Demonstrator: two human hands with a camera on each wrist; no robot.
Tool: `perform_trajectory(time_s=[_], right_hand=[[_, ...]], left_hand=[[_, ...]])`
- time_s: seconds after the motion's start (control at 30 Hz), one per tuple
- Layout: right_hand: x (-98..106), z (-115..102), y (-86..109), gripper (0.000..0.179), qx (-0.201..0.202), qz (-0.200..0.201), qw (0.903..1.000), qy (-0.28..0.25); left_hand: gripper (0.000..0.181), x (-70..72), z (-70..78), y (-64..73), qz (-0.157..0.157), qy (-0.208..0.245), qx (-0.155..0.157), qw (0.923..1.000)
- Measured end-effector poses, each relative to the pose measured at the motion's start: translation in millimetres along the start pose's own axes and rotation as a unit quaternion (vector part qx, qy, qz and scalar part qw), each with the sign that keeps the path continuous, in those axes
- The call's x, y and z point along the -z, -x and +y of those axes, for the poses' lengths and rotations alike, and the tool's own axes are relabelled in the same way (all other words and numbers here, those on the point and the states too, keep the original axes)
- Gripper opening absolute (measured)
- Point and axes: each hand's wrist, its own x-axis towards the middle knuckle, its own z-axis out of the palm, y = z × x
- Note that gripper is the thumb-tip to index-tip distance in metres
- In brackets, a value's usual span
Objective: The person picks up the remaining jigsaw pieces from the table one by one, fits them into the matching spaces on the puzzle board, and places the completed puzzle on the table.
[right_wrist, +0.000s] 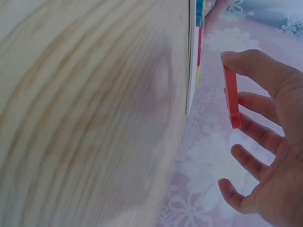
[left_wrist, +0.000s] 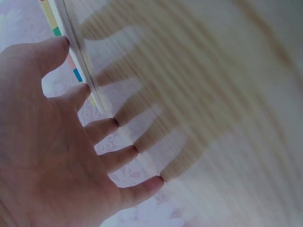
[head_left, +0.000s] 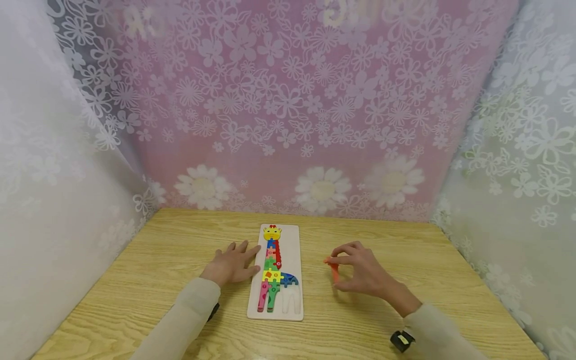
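Note:
A wooden giraffe puzzle board (head_left: pixel 291 250) lies upright in front of me in the head view, with colourful numbered pieces filling the head, neck, body and front legs. The recess for the hind legs (head_left: pixel 291 299) shows bare wood. My left hand (head_left: pixel 231 265) is spread at the board's left edge, thumb and index finger touching it, the other fingertips on the table. To the board's right, my right hand (head_left: pixel 362 270) pinches an orange-red puzzle piece (right_wrist: pixel 231 92) between thumb and fingers, raised above the table. The ring and little fingers stay loosely bent, apart from the piece.
The pale wood-grain table (head_left: pixel 180 250) carries the board near its middle. A pink floral curtain (head_left: pixel 279 115) hangs along the back edge, and whitish floral curtains (head_left: pixel 531 165) close in the sides. A dark wrist device (head_left: pixel 402 340) sits by the right sleeve.

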Motion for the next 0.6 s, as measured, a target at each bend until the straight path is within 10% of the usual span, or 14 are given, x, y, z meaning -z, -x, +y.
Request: perform_trajectory(time_s=[0.6], right_hand=[[-9.7, -23.3, -14.9, 0.052, -0.017, -0.018, 0.9987, -0.045]], left_hand=[[0.070, 1.9, 0.8, 2.5, 0.005, 0.005, -0.004, 1.0000]])
